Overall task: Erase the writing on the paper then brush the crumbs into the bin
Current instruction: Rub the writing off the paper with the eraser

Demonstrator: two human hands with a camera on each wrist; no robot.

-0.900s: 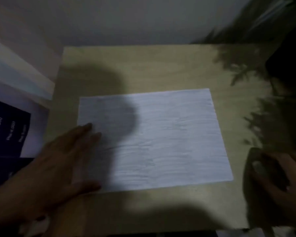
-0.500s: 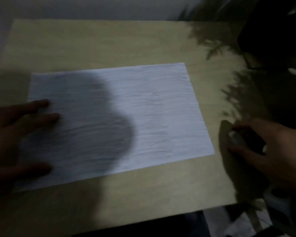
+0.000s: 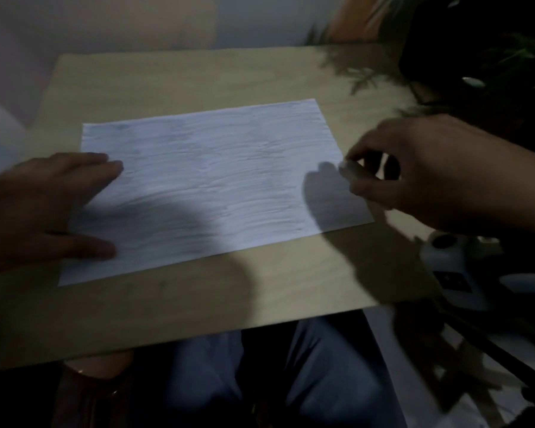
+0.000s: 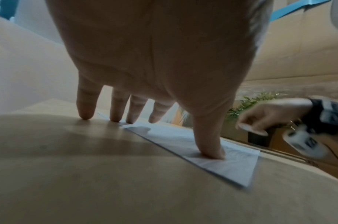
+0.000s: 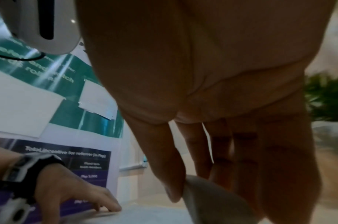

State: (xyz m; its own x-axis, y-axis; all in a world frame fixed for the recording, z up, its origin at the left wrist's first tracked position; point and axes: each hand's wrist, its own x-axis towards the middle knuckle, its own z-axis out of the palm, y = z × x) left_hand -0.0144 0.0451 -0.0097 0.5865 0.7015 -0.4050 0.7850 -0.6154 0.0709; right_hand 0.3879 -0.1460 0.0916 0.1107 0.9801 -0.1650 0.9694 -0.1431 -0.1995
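Desk inventory: one sheet, one eraser, two hands.

One paper (image 3: 210, 183), rectangular, white, faintly rippled with grey smudged lines, lies flat at the centre of one table (image 3: 198, 75) of pale wood-grain board. One left hand (image 3: 44, 205) at the sheet's 9 o'clock edge rests spread and flat, fingers (image 4: 210, 145) straight, pressing paper and tabletop. One right hand (image 3: 439, 174) at the 3 o'clock edge pinches one eraser (image 5: 212, 197), small, whitish, smooth, between thumb and fingertips, just above the sheet's edge. One leafy green plant (image 3: 488, 57), blurred, stands at 1 o'clock beyond the table corner.
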